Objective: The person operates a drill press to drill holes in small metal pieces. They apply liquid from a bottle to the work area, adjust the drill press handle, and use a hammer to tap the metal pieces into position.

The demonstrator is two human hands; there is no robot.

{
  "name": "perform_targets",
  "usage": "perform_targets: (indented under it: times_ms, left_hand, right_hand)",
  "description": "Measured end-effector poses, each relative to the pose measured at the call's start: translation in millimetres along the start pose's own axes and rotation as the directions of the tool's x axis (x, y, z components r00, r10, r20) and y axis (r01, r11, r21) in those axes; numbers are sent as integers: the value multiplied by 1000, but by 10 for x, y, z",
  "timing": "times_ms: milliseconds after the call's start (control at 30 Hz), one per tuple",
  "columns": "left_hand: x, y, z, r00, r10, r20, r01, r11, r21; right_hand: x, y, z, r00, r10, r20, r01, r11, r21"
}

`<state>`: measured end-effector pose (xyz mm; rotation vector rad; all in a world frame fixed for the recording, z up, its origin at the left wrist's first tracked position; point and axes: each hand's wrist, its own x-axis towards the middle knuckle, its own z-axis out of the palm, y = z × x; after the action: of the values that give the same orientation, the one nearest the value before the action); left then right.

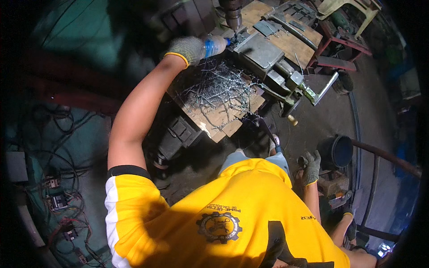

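— What's my left hand (187, 48) doing up there?

— It's gloved and closed around a clear plastic bottle (214, 45), held on its side with the blue cap end pointing at the spot where the drill bit (233, 20) meets the metal block (259, 51). I'd say it lies flat like that so its tip lines up with the bit; I can't see any liquid coming out.

— And the block, why is it sitting there?

— It's clamped in the vise (281, 80) on the drill's wooden table (223, 118), right under the bit, so it stays put. The vise handle (325, 88) sticks out past the table's right edge.

— That tangle near the front edge?

— Curly metal shavings (214, 91), heaped on the table just beside the vise, below my left wrist.

— My right hand (310, 167)?

— Low by my right knee, well apart from the table. Gloved, fingers loosely curled, holding nothing that I can make out. A dark bucket (337, 151) stands near it on the floor.
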<state>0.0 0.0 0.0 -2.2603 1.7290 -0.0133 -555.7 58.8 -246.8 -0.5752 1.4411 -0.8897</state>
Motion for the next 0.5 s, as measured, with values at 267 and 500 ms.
perform_targets:
  times_ms: [267, 500]
  left_hand:
    - [4, 19, -27, 999, -4, -40, 4, 1000, -13]
    - [37, -113, 14, 999, 41, -19, -42, 999, -19]
  right_hand:
    - [-70, -188, 170, 999, 52, 7, -52, 992, 113]
    - [0, -80, 159, 991, 124, 52, -130, 981, 142]
